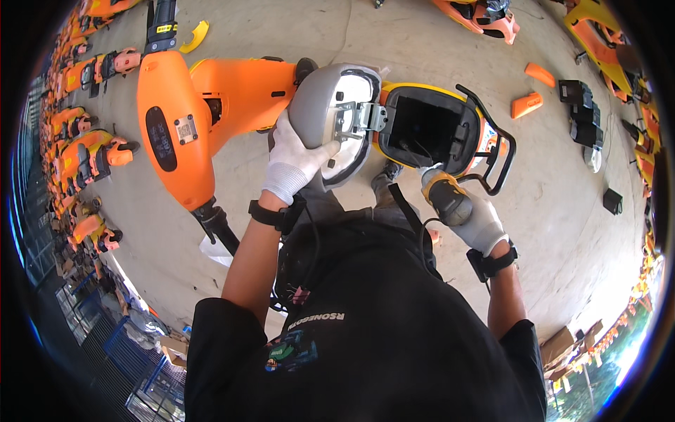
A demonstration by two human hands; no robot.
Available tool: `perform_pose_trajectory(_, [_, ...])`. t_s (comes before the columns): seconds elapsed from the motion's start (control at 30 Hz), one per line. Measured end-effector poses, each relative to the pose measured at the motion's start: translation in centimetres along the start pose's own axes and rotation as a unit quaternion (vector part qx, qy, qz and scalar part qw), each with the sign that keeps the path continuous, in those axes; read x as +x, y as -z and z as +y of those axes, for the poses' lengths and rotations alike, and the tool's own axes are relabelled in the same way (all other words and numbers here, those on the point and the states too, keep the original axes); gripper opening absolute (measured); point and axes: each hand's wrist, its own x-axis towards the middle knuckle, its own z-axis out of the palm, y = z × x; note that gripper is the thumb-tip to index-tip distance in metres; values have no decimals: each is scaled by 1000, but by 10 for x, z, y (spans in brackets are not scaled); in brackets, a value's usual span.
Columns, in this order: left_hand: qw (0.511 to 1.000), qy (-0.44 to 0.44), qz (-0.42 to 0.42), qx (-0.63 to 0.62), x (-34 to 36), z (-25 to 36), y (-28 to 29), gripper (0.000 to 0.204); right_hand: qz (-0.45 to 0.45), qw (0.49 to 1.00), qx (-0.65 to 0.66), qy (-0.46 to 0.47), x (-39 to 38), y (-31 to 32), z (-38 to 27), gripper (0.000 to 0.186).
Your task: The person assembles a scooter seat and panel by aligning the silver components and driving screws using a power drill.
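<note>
My left hand (299,158), in a white glove, grips the grey seat (304,102), which is tipped open with its white underside showing. A metal hinge bracket (373,116) joins the seat to the yellow rim of an open black storage compartment (422,126). My right hand (474,221), also gloved, is closed on a yellow-and-black power tool (448,198), held at the compartment's near right edge with its front end pointing toward the rim. A black rail (508,158) curves round the compartment's right side. The orange scooter body (239,95) extends left to an upright front panel (169,105).
Rows of orange scooters (91,158) line the left, with more (594,39) at the upper right. Orange panels (526,104) and stacked black boxes (583,116) lie on the concrete floor (562,225) to the right. Cardboard boxes (559,344) sit at the lower right.
</note>
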Motion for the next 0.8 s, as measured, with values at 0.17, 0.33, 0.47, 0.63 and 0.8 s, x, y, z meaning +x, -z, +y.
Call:
perform_pose_trajectory(0.17, [999, 39, -3, 3, -20, 1, -1, 105, -29, 996, 81, -26, -20, -16, 26, 40])
perform_pose_trajectory(0.33, [994, 76, 7, -81, -46, -9, 2, 100, -46, 999, 24, -11, -36, -34, 61, 38])
perform_pose_trajectory(0.47, [992, 90, -54, -63, -66, -17, 1, 94, -66, 995, -62, -50, -46, -49, 91, 35])
perform_pose_trajectory(0.63, [989, 133, -55, 22, -69, -31, -20, 95, -51, 988, -40, -143, -59, -74, 124, 29])
perform_pose_trajectory(0.8, [990, 128, -64, 8, -67, -53, -33, 92, -51, 979, 1, -196, -75, -128, 210, 24])
